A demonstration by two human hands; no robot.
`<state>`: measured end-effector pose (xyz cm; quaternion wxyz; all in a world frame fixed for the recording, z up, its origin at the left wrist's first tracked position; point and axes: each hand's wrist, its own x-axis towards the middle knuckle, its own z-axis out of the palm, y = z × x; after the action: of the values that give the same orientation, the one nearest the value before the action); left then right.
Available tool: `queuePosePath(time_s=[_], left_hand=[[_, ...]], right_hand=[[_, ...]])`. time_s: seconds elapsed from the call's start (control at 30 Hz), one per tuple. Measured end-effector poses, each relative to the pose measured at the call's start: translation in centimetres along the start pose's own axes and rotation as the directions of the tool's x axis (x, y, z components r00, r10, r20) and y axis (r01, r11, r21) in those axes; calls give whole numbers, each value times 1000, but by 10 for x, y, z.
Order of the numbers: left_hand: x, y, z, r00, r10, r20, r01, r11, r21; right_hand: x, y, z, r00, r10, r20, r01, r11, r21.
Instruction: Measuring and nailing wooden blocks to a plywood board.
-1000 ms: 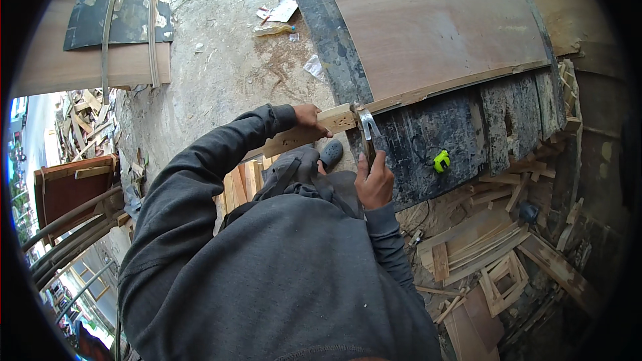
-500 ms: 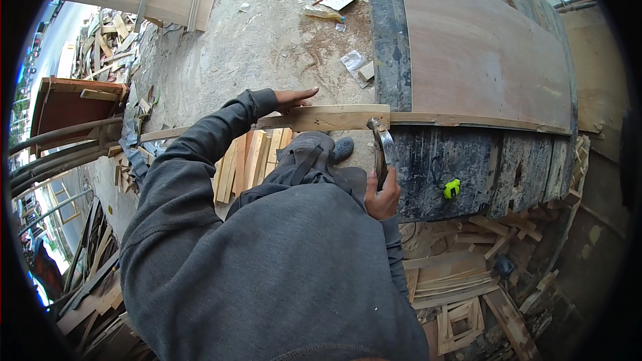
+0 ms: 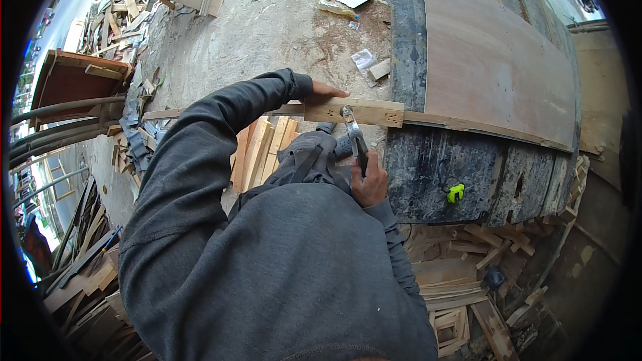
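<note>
A short wooden board [image 3: 371, 112] lies across a long narrow wood strip [image 3: 461, 124], overlapping the near edge of a plywood sheet's frame. My left hand [image 3: 328, 90] rests along the board's far edge with its fingers stretched out; part of the hand is hidden behind the cuff and wood. In my right hand [image 3: 370, 184] is a claw hammer [image 3: 356, 137], gripped by its dark handle. Its metal head is over the middle of the board; contact with the wood cannot be made out. Small dark marks show near the board's right end.
The plywood sheet [image 3: 498, 60] covers the dark worn bench [image 3: 435, 167] on the right. A bright green tape measure [image 3: 455, 193] sits on the bench's near part. Cut wood pieces [image 3: 257, 154] lie below the strip, and scrap wood [image 3: 471, 274] is piled under the bench.
The hammer has moved left, from the board's right end to its middle. My left hand has shifted right along the board's far edge. The whole view has also shifted slightly.
</note>
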<state>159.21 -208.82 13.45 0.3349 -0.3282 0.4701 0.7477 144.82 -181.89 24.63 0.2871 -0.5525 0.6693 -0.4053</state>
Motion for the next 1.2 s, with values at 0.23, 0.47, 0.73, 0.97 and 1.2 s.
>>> queuePosePath(time_s=[0.23, 0.47, 0.73, 0.97, 1.2], left_hand=[[17, -4, 0, 987, 113, -116, -106, 992, 67], [35, -18, -7, 994, 111, -23, -112, 992, -57], [5, 7, 6, 994, -22, -107, 25, 999, 25], [13, -5, 11, 993, 84, -86, -93, 989, -112], [23, -6, -2, 998, -31, -54, 29, 999, -43]], right_hand=[[-8, 23, 21, 993, 74, 88, -61, 989, -138], [10, 14, 20, 963, 197, 184, -162, 968, -192], [23, -60, -19, 705, -366, -608, 672, 621, 405], [-4, 28, 27, 977, 157, 141, -118, 961, -252], [5, -33, -26, 758, -329, -563, 596, 698, 395]])
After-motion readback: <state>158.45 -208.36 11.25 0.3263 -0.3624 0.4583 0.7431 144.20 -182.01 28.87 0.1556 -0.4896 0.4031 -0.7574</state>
